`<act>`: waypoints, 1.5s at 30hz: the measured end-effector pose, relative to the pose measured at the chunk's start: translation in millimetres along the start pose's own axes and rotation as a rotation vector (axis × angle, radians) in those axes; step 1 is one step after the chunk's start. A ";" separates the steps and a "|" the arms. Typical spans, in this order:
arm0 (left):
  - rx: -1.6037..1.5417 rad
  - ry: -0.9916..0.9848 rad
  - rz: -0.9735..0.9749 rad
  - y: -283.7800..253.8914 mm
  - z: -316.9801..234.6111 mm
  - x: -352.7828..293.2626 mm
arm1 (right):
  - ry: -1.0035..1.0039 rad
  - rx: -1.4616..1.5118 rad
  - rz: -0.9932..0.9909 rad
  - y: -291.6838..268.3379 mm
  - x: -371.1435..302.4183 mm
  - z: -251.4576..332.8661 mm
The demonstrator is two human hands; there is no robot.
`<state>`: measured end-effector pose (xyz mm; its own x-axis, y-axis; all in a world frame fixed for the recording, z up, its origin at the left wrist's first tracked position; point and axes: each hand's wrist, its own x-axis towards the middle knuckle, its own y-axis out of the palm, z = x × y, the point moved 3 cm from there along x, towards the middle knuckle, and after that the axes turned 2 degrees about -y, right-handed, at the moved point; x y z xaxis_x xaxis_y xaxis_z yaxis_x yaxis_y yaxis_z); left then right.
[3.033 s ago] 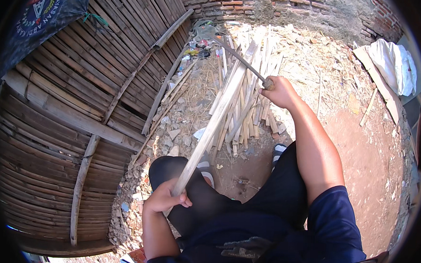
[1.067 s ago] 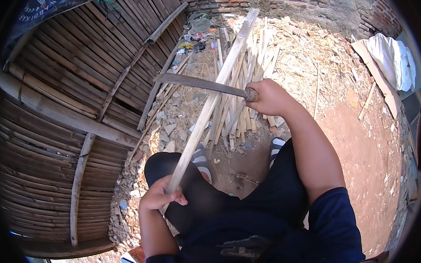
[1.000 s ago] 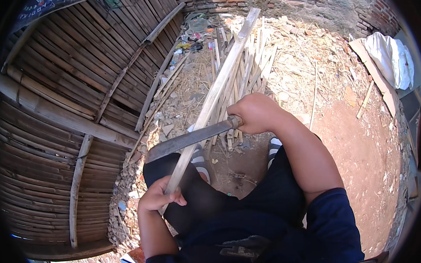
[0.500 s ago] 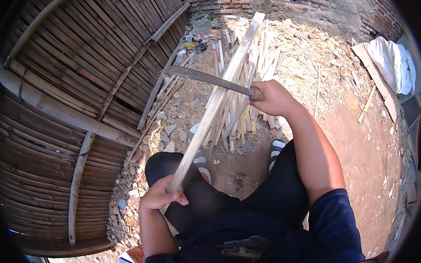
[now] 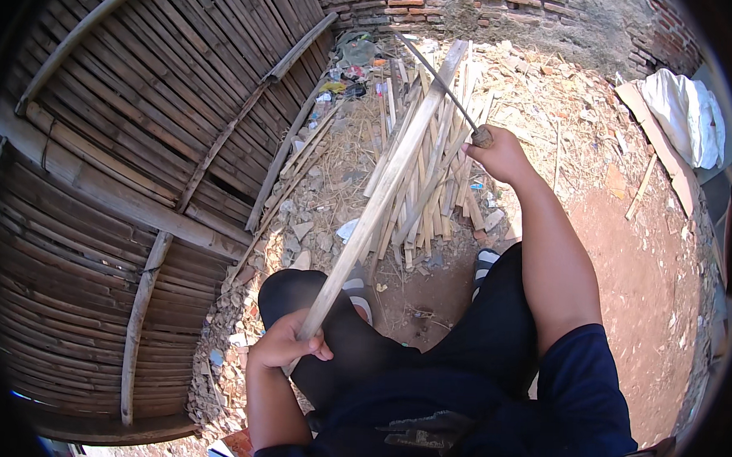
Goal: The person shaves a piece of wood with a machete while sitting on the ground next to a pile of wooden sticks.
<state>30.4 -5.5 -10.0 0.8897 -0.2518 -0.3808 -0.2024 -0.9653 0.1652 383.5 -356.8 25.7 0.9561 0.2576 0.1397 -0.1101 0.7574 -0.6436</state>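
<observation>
knife handle (image 5: 483,137): partly hidden, right hand (image 5: 501,156) | shirt (image 5: 569,433): cut off

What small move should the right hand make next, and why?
Perhaps the right hand should draw the machete along the wooden strip toward the left hand, stopping well short: the machete it holds crosses the strip's far part in this view, and the left hand grips the near end.

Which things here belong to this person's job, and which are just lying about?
In the job:
wooden strip, in left hand
long blade, in right hand
perhaps strip pile

Apparently lying about:
crumpled white sheet
loose stick at right
coloured litter
</observation>
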 end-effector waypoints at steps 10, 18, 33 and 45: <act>-0.012 0.015 0.001 2.7 0.6 -2.2 | -0.677 -0.417 0.436 44.4 -57.3 83.0; 0.024 0.011 -0.011 1.8 -3.0 -1.3 | -0.006 0.027 -0.029 -12.3 12.1 -7.0; -0.038 0.010 -0.016 1.3 -5.5 -0.4 | -0.099 -0.140 0.116 3.9 5.0 13.1; -0.027 -0.009 -0.002 9.2 -4.4 2.3 | -0.639 -0.439 0.400 25.8 -60.2 76.1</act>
<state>32.4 -14.6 -5.4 0.8861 -0.2508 -0.3897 -0.1897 -0.9635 0.1887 302.5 -307.1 58.0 0.5185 0.8414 0.1521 -0.1643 0.2726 -0.9480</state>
